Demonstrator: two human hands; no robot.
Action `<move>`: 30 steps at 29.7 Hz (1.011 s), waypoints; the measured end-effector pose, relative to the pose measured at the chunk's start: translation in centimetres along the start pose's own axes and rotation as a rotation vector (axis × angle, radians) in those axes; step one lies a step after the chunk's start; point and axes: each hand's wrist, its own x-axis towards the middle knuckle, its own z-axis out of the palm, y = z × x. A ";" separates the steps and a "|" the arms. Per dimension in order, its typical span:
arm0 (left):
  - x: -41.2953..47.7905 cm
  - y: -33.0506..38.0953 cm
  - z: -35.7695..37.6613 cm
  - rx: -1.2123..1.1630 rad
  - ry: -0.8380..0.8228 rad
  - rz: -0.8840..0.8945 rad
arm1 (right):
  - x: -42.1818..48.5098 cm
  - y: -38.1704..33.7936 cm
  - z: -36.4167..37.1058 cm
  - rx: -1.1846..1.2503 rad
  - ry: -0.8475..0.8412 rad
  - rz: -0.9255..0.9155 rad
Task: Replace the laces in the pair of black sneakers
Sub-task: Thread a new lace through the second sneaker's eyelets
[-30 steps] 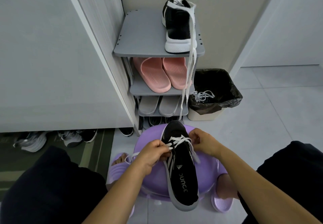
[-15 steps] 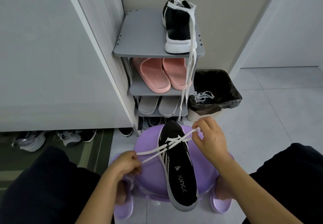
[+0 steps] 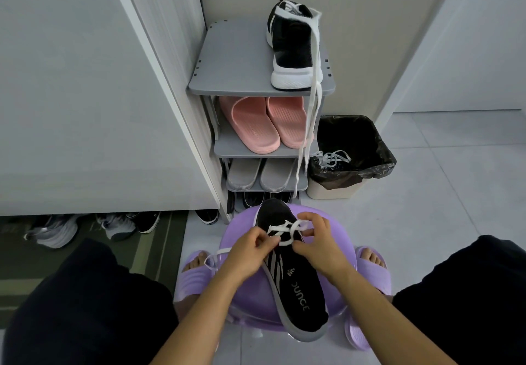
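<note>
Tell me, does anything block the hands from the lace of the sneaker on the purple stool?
Nothing visible does: the left hand and right hand both pinch the white lace on the sneaker.

A sneaker [image 3: 299,287] lies on the stool [image 3: 242,222], toe toward the rack [image 3: 233,60] behind it. The left hand [image 3: 247,256] and right hand [image 3: 318,248] pinch its lace [image 3: 284,229] from either side. The second sneaker [image 3: 293,43] stands at the top shelf's right front corner, its loose lace [image 3: 311,114] hanging past the lower shelves. Slides [image 3: 264,122] sit on the second shelf. The bin [image 3: 336,189] stands right of the rack, with old laces [image 3: 333,159] in it.
</note>
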 end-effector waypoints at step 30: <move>3.2 -1.1 2.3 -0.720 0.151 -0.427 | -0.5 1.2 -1.3 0.064 0.208 0.050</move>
